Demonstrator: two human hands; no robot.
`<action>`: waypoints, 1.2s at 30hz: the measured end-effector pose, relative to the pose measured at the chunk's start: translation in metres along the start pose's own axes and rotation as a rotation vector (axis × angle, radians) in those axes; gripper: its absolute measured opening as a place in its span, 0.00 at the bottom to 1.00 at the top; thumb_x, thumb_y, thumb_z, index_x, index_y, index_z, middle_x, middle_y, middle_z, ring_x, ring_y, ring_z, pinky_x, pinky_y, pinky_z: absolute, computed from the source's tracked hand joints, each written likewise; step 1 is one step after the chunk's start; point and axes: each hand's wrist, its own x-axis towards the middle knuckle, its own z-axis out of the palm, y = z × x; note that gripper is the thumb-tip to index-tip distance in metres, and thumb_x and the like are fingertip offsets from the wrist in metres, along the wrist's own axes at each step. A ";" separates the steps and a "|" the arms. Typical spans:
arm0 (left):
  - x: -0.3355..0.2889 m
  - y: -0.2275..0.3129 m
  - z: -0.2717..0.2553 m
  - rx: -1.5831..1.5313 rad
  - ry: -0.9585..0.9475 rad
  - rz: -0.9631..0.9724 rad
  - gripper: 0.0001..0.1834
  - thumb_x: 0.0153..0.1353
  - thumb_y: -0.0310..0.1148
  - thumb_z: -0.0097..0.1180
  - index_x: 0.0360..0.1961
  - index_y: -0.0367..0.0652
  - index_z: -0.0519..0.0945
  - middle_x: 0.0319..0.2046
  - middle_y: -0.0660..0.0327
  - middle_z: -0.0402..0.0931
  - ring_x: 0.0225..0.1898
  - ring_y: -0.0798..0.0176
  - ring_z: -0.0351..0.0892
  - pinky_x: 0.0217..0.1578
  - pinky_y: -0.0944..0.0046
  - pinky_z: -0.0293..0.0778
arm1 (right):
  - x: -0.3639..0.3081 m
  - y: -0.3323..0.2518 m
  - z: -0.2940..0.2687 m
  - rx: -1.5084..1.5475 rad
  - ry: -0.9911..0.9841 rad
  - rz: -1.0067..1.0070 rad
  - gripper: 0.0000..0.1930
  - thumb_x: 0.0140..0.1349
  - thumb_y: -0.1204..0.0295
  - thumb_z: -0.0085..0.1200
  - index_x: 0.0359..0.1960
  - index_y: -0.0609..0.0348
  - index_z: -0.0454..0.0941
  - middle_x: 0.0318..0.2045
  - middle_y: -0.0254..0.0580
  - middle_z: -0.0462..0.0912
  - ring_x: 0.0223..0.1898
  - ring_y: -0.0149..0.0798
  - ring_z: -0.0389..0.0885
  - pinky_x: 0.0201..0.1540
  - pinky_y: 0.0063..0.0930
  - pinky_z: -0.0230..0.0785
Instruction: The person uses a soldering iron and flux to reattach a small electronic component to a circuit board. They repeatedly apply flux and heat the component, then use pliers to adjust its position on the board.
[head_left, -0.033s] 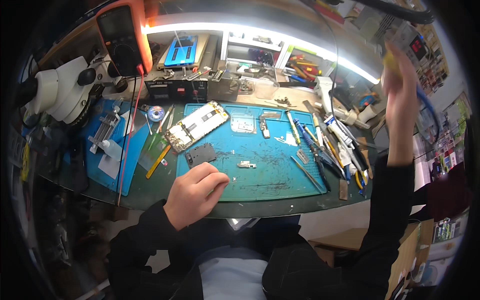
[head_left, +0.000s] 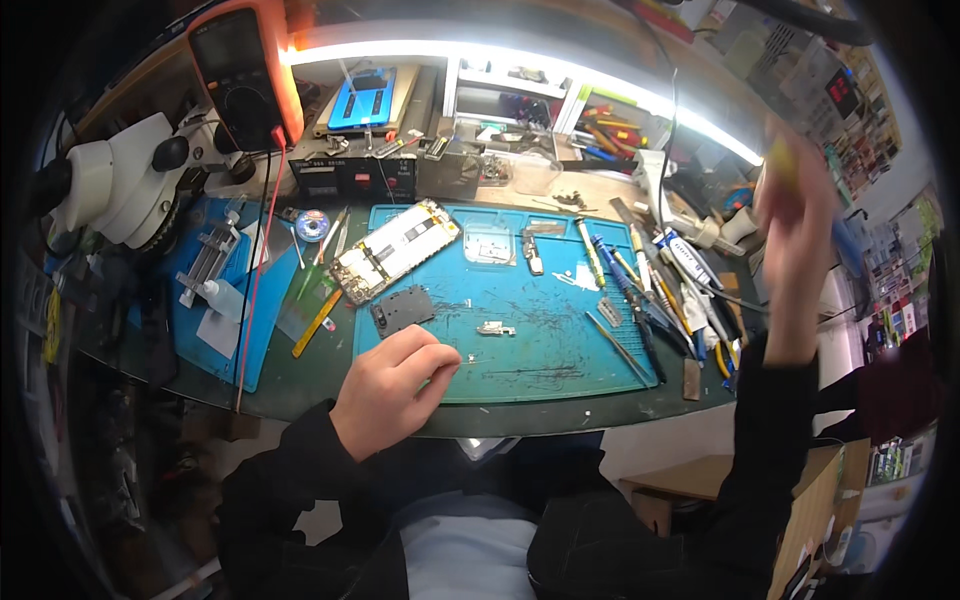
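Note:
My left hand rests at the near edge of the blue work mat, thumb and forefinger pinched together. What the pinch holds, if anything, is too small to make out. A small metal phone part lies just right of the fingertips, and a dark grey plate lies beyond the hand. At the far left of the mat sits an opened phone with its insides showing. My right hand is raised at the right, blurred, closed round a tool with a yellow part; its kind is unclear.
A microscope and an orange multimeter stand at the left. Pens, tweezers and pliers crowd the mat's right side around a white tube. A clear box sits on the mat. A cable hangs above the bench.
My right hand has come down a little with the tool, and its forearm has shifted slightly left. The left hand has kept its place.

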 end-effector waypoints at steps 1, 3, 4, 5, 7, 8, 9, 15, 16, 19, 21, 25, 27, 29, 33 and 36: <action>-0.002 -0.001 -0.001 -0.005 -0.025 -0.043 0.07 0.57 0.21 0.65 0.36 0.41 0.81 0.29 0.59 0.74 0.30 0.55 0.78 0.28 0.60 0.74 | -0.045 0.011 0.001 -0.001 -0.065 0.050 0.27 0.77 0.50 0.40 0.55 0.63 0.79 0.21 0.30 0.70 0.20 0.23 0.64 0.24 0.19 0.55; 0.003 0.001 0.004 -0.061 -0.076 -0.118 0.07 0.57 0.20 0.65 0.35 0.41 0.80 0.28 0.60 0.73 0.29 0.55 0.77 0.27 0.60 0.73 | -0.125 0.002 0.009 -0.092 -0.187 0.120 0.21 0.69 0.57 0.51 0.52 0.63 0.80 0.27 0.36 0.76 0.25 0.28 0.72 0.27 0.22 0.63; 0.005 0.000 0.006 -0.039 -0.065 -0.096 0.07 0.56 0.21 0.66 0.34 0.42 0.80 0.27 0.60 0.72 0.28 0.56 0.77 0.27 0.60 0.73 | -0.155 -0.005 0.020 -0.123 -0.254 0.128 0.19 0.66 0.61 0.57 0.51 0.63 0.80 0.30 0.40 0.79 0.27 0.31 0.76 0.28 0.23 0.67; 0.009 -0.003 0.010 -0.024 -0.063 -0.070 0.08 0.55 0.21 0.66 0.33 0.42 0.80 0.27 0.60 0.71 0.28 0.56 0.76 0.26 0.60 0.72 | -0.178 -0.008 0.029 -0.158 -0.288 0.120 0.18 0.62 0.64 0.62 0.49 0.63 0.81 0.33 0.43 0.82 0.29 0.34 0.80 0.30 0.24 0.70; 0.007 -0.002 0.010 0.024 -0.046 -0.095 0.08 0.52 0.21 0.67 0.32 0.42 0.80 0.26 0.60 0.70 0.27 0.56 0.75 0.25 0.59 0.71 | -0.209 -0.004 0.058 -0.179 -0.323 0.091 0.18 0.55 0.71 0.70 0.47 0.62 0.82 0.35 0.47 0.86 0.32 0.38 0.85 0.33 0.26 0.75; 0.003 0.003 0.010 0.053 -0.035 -0.123 0.09 0.51 0.21 0.67 0.31 0.42 0.80 0.26 0.60 0.69 0.27 0.56 0.74 0.25 0.59 0.70 | -0.221 -0.001 0.068 -0.100 -0.292 0.203 0.18 0.54 0.72 0.70 0.46 0.63 0.82 0.33 0.48 0.86 0.31 0.39 0.86 0.34 0.26 0.76; -0.001 0.009 0.011 0.079 -0.024 -0.150 0.09 0.49 0.21 0.68 0.31 0.42 0.80 0.25 0.60 0.68 0.26 0.56 0.74 0.25 0.58 0.70 | -0.231 0.003 0.074 -0.022 -0.263 0.316 0.18 0.53 0.74 0.71 0.45 0.63 0.82 0.32 0.48 0.86 0.31 0.39 0.86 0.35 0.26 0.76; -0.008 0.018 0.037 0.179 0.127 -0.199 0.13 0.43 0.19 0.67 0.30 0.44 0.79 0.31 0.62 0.73 0.31 0.57 0.76 0.26 0.60 0.72 | -0.211 0.028 0.069 0.122 -0.248 0.501 0.11 0.63 0.69 0.59 0.42 0.66 0.81 0.29 0.46 0.86 0.29 0.37 0.85 0.46 0.38 0.78; -0.009 0.015 0.040 0.190 0.148 -0.186 0.14 0.43 0.18 0.67 0.31 0.44 0.79 0.33 0.62 0.75 0.32 0.58 0.77 0.27 0.60 0.72 | -0.206 0.028 0.072 0.197 -0.207 0.628 0.12 0.64 0.69 0.59 0.42 0.67 0.81 0.31 0.48 0.86 0.28 0.35 0.84 0.42 0.34 0.79; -0.012 0.010 0.044 0.201 0.131 -0.143 0.15 0.43 0.18 0.67 0.33 0.44 0.79 0.35 0.62 0.80 0.34 0.58 0.82 0.29 0.61 0.75 | -0.209 0.035 0.074 0.273 -0.132 0.732 0.11 0.64 0.70 0.60 0.39 0.69 0.83 0.34 0.51 0.86 0.28 0.34 0.84 0.35 0.26 0.76; -0.015 0.009 0.047 0.208 0.129 -0.126 0.15 0.44 0.17 0.67 0.34 0.43 0.79 0.35 0.62 0.82 0.34 0.58 0.84 0.31 0.62 0.77 | -0.207 0.036 0.075 0.245 -0.164 0.700 0.10 0.63 0.71 0.60 0.38 0.69 0.83 0.34 0.51 0.87 0.30 0.36 0.85 0.37 0.28 0.76; -0.017 0.009 0.049 0.210 0.166 -0.109 0.14 0.47 0.18 0.68 0.35 0.43 0.81 0.34 0.62 0.84 0.33 0.60 0.86 0.34 0.65 0.80 | -0.203 0.039 0.071 0.208 -0.274 0.617 0.11 0.62 0.71 0.62 0.41 0.67 0.83 0.33 0.50 0.87 0.42 0.44 0.88 0.49 0.34 0.78; -0.019 0.008 0.050 0.196 0.166 -0.120 0.13 0.47 0.19 0.68 0.35 0.43 0.81 0.34 0.62 0.84 0.33 0.60 0.86 0.33 0.66 0.81 | -0.202 0.041 0.070 0.195 -0.300 0.600 0.11 0.61 0.72 0.63 0.41 0.67 0.83 0.32 0.49 0.87 0.42 0.46 0.88 0.50 0.36 0.79; -0.018 0.009 0.050 0.196 0.156 -0.129 0.13 0.48 0.19 0.68 0.35 0.43 0.82 0.34 0.62 0.84 0.32 0.61 0.87 0.32 0.66 0.81 | -0.200 0.042 0.070 0.173 -0.322 0.581 0.11 0.61 0.72 0.63 0.41 0.67 0.83 0.32 0.49 0.87 0.41 0.46 0.89 0.50 0.37 0.80; -0.018 0.009 0.049 0.176 0.142 -0.146 0.13 0.47 0.17 0.67 0.33 0.42 0.80 0.32 0.60 0.85 0.32 0.58 0.86 0.32 0.63 0.82 | -0.198 0.042 0.072 0.140 -0.351 0.568 0.11 0.60 0.72 0.63 0.40 0.67 0.83 0.31 0.48 0.88 0.40 0.47 0.89 0.50 0.38 0.80; -0.017 0.010 0.048 0.196 0.133 -0.146 0.13 0.47 0.17 0.67 0.33 0.42 0.80 0.32 0.61 0.85 0.32 0.59 0.86 0.32 0.64 0.82 | -0.197 0.041 0.072 0.128 -0.364 0.566 0.11 0.59 0.72 0.64 0.39 0.67 0.83 0.31 0.48 0.88 0.39 0.47 0.89 0.50 0.39 0.81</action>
